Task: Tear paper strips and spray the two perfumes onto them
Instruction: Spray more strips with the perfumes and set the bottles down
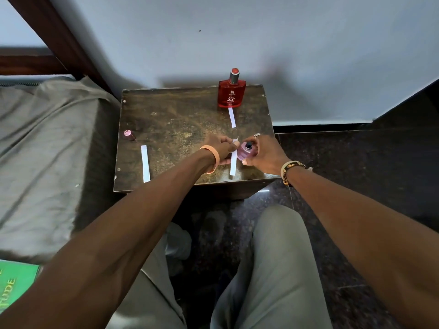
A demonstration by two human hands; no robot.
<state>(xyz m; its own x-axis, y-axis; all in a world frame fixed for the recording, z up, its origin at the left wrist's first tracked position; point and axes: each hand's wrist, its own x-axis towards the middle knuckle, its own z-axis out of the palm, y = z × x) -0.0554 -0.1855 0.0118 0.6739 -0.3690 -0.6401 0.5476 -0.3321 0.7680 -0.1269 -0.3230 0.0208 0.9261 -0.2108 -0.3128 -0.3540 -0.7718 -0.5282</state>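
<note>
**Both hands meet over a paper strip at the desk's near right**

A pale wall fills the view from 10 to 2 o'clock. A bed under a grey sheet takes the 9 o'clock side, and dark polished floor runs from 3 down to 6 o'clock. The person's legs in grey trousers lie at 6 o'clock, with both forearms reaching up from the lower corners. A small, worn brown desk stands against the wall at centre. A green book shows at 8 o'clock, on the bed's near edge.

On the desk's top, taking 12 o'clock as the wall side:

- The red perfume bottle stands upright at 1 o'clock, cap on.
- The right hand, at 4 o'clock, has its fingers curled round the pink perfume bottle. The bottle's dark nozzle is bare, and it sits just beside the middle strip.
- The left hand, at 5 o'clock, has curled fingers that pinch the middle strip near its far end. Whether the strip's near end rests on the desk I cannot tell.
- The left strip lies flat at 7 o'clock, reaching the near edge.
- The far strip lies flat at 2 o'clock, its far end right at the red bottle's base.
- The pink cap lies at 9 o'clock, well apart from its bottle.

An orange wristband circles the left wrist, a patterned bracelet the right. A ring sits on a right-hand finger.
</note>
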